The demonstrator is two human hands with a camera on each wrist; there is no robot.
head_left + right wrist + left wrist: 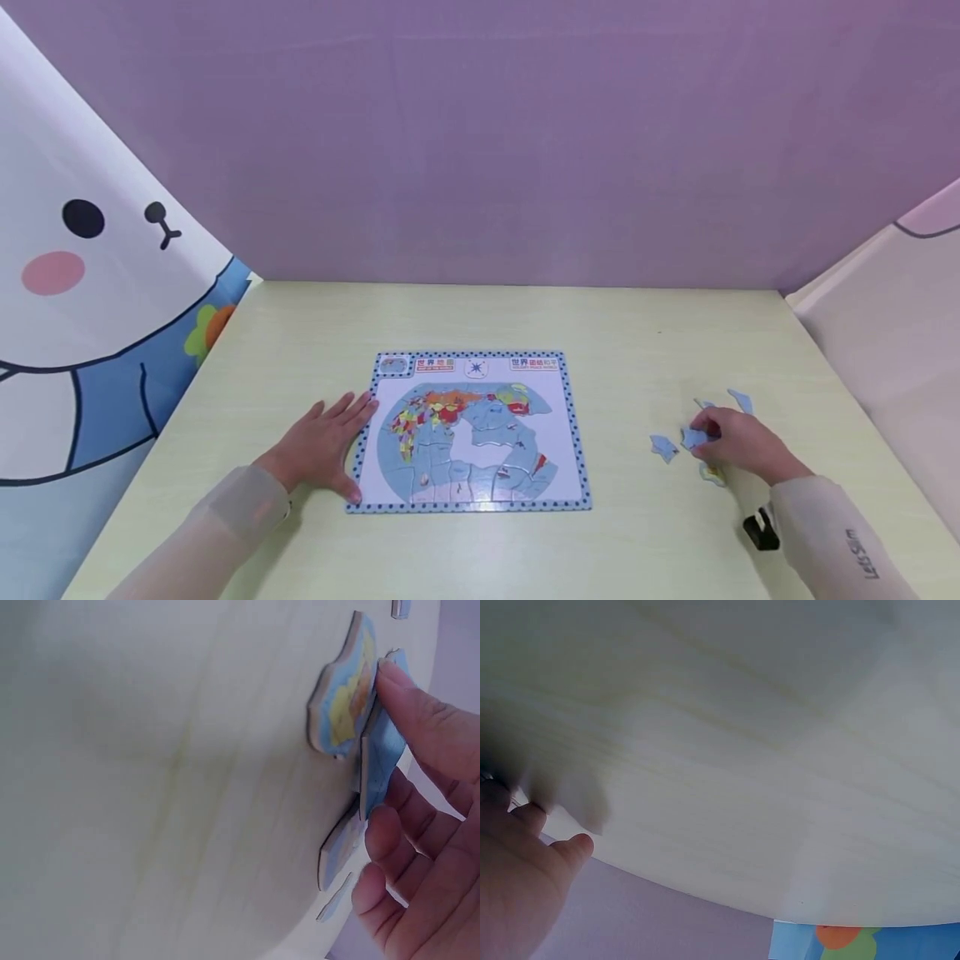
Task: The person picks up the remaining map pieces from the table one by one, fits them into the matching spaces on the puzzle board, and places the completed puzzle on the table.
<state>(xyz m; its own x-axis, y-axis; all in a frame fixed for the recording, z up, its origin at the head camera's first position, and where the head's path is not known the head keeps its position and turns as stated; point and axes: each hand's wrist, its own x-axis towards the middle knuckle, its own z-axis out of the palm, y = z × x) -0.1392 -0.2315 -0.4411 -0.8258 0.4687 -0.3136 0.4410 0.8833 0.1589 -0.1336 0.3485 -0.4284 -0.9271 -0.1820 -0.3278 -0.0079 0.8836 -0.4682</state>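
Purple cloth (480, 150) fills the top of the frame; printed white cartoon animal (82, 275) on the panel at the left edge. Pale wood-grain desk (645, 542) takes up the lower middle.

World-map puzzle board (581, 467) lies flat, bottom centre of the frame, dotted blue border, Chinese title strips along its top. Map is part filled: blue pieces around the outside, multicoloured ones upper left, a big white bare patch (480, 454) in the middle.

Left fingers (352, 417) spread, tips on the board's left edge, thumb down by its lower left corner. Left wrist view mostly shows bare wood, fingers at its left edge.

Right fingers (384, 829), lower right of the frame, pinch a blue puzzle piece (693, 438) against my thumb; right wrist view has it tilted up off the wood. Loose ones around it: a blue jagged piece (663, 448) just left, a yellow-and-blue piece (712, 475) just below, a long blue piece (741, 401) above right. Black clip-shaped object (761, 531) sits by my right cuff (810, 508).
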